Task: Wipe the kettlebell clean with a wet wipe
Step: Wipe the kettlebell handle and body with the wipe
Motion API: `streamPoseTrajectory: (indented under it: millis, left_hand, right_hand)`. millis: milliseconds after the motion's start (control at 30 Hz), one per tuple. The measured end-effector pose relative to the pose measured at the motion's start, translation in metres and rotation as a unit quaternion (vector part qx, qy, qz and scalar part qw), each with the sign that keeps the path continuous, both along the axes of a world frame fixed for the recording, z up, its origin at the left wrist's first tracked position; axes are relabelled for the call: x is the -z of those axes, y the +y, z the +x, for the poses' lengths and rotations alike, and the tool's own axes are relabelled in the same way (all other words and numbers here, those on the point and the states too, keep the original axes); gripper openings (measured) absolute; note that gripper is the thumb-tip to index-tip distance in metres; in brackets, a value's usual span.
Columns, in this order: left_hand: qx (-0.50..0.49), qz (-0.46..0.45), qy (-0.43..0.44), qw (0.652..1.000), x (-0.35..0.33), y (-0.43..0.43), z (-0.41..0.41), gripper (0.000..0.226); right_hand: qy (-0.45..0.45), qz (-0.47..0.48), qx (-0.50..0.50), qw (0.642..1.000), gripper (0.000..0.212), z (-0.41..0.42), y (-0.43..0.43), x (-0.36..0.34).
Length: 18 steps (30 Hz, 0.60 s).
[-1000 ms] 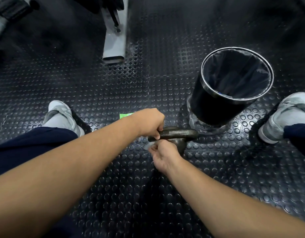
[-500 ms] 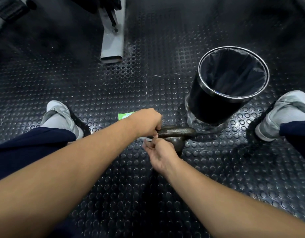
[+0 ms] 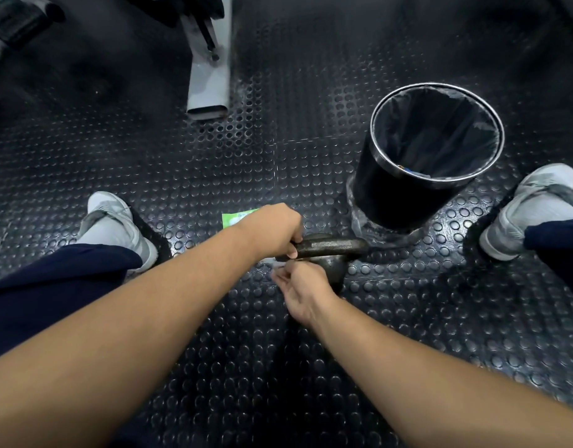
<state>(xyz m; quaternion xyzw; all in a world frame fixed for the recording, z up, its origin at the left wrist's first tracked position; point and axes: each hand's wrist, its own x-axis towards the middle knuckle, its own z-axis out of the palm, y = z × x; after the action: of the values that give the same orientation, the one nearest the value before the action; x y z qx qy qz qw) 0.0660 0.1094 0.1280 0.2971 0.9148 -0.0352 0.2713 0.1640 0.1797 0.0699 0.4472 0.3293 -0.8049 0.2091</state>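
**Hold the kettlebell steady and work the wipe round its near side**

The studded floor (image 3: 246, 350) runs under everything. The bin (image 3: 385, 195) stands beyond my right hand, near the bell but apart from it. The kettlebell (image 3: 333, 270) sits upright on the floor directly under both hands, its handle running left to right. My left hand (image 3: 272, 231) is wrapped over the handle's left end. My right hand (image 3: 302, 291) is just below it, fingers curled at the bell's near shoulder. They pinch a pale scrap that I take for the wipe (image 3: 268, 260), most of it hidden. A green pack (image 3: 236, 218) lies just behind the left hand.

I judge the left grip should stop the bell tipping while the right presses the wipe flat and sweeps round the body. After that the wipe should go under the handle, including the part the left hand covers.
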Motion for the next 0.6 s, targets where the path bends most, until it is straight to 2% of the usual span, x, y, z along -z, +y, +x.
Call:
streamPoseTrajectory:
  millis: [133,267,333,467,600]
  left_hand:
    - [-0.007,0.000,-0.004,1.000,-0.003,0.000,-0.001,0.028]
    - [-0.009,0.003,-0.001,1.000,-0.007,0.001,0.000,0.029]
    - [-0.008,0.005,0.001,1.000,-0.007,0.001,0.001,0.027]
    - [-0.015,0.005,0.002,1.000,-0.005,0.001,0.001,0.031]
    - [-0.013,0.012,0.005,1.000,-0.001,-0.001,0.000,0.028]
  right_hand:
    - [0.015,0.030,-0.038,0.999,0.021,0.002,-0.004,-0.003]
    - [-0.022,0.089,-0.051,0.994,0.018,-0.009,-0.010,-0.001]
    - [-0.036,0.077,-0.032,0.996,0.011,-0.011,-0.007,-0.001]
    - [-0.020,-0.010,0.022,1.000,0.036,-0.007,-0.003,-0.006]
    - [-0.001,-0.034,0.058,0.998,0.039,-0.006,-0.006,-0.022]
